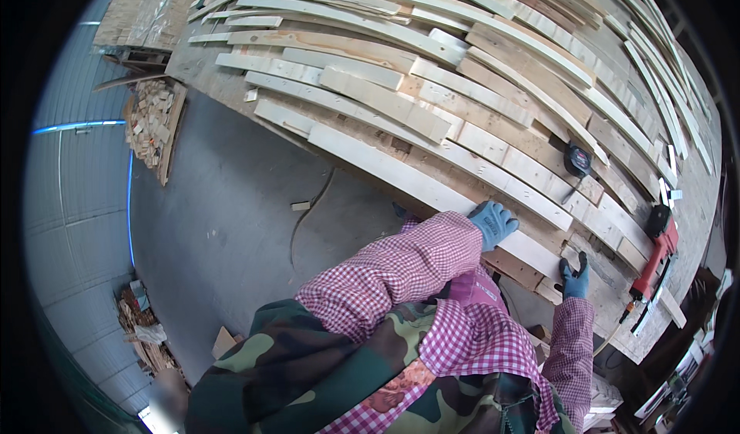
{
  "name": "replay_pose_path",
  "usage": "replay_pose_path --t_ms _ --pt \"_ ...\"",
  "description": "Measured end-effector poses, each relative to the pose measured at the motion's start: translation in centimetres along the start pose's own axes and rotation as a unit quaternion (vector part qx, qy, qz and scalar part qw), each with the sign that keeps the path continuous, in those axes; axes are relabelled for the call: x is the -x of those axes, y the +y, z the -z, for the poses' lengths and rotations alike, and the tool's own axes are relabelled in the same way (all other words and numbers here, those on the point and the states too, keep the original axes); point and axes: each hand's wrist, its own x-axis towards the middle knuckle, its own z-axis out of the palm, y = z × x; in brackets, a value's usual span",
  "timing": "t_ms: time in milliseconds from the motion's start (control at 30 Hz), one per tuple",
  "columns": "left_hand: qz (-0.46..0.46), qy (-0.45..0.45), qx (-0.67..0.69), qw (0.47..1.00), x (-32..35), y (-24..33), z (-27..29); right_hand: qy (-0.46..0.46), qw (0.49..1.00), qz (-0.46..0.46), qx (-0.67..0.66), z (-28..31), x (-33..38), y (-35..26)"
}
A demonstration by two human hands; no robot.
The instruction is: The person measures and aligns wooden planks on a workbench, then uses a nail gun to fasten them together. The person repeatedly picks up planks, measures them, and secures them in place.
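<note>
Long pale board (432,187) along the bench's (694,218) near edge: left hand (493,223) lies flat on it, right hand (575,278) grips its nearer end.

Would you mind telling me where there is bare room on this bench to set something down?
The workbench has little: planks crowd it nearly edge to edge. Narrow bare strips show beside the tape measure and below the red nail gun. The left hand and right hand rest on the front plank.

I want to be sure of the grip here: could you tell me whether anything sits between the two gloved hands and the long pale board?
Nothing visible does. The left hand rests directly on the long pale board, and the right hand grips its near end.
</note>
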Motion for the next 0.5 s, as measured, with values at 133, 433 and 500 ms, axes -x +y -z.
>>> replay_pose_path --t_ms 133,433,500 --pt "0.01 -0.005 0.065 0.998 0.2 -0.6 0.3 0.06 0.958 0.126 0.252 0.8 2.2 -3.6" --pt "0.0 0.062 0.038 0.997 0.4 -1.2 -1.5 0.254 0.948 0.172 0.088 12.6 -2.8 -4.3" --pt "-0.012 0.094 0.008 0.995 0.5 -1.3 -1.5 0.287 0.938 0.159 0.109 15.8 -6.3 -2.0"
